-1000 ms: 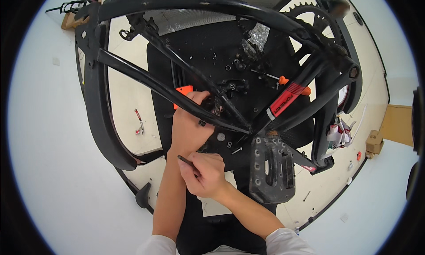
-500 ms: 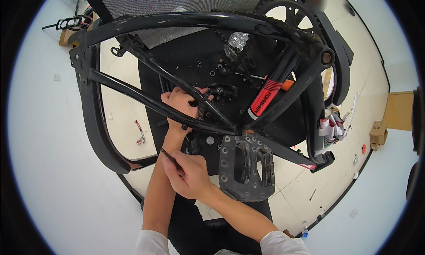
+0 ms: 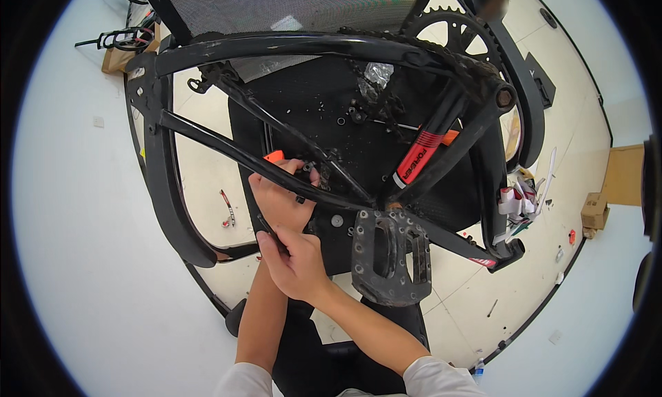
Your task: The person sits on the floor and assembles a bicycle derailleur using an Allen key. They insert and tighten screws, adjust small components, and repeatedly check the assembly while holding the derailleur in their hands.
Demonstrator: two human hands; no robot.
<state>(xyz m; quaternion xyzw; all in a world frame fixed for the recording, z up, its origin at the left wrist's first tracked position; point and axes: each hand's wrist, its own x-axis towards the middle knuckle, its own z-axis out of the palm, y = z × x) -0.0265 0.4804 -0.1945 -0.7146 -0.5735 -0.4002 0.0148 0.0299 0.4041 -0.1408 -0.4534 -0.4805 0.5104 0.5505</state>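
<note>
A black bicycle frame (image 3: 248, 46) lies across the view over a black chair seat (image 3: 296, 100). Beneath one of its tubes, my left hand (image 3: 279, 200) is closed around a small black metal bike part (image 3: 305, 173), which the tube and fingers partly hide. My right hand (image 3: 300, 262) crosses over my left forearm. Its fingers are wrapped round a thin dark rod-shaped tool (image 3: 265, 226) that points up and left toward my left hand. Beside the right hand hangs a black pedal (image 3: 365, 259). An orange object (image 3: 274, 155) shows just beyond my left hand.
Small loose parts, a round disc (image 3: 337, 220) and a crumpled clear bag (image 3: 378, 74) lie on the seat. A toothed chainring (image 3: 452, 35) stands at the upper right. Further right are cardboard boxes (image 3: 594, 209); a red-and-black tool (image 3: 227, 205) lies on the floor at left.
My left hand has drawn back toward me with the black part, which lay on the seat before. The orange object has come into view. My right hand keeps hold of the rod; the view has shifted slightly.
</note>
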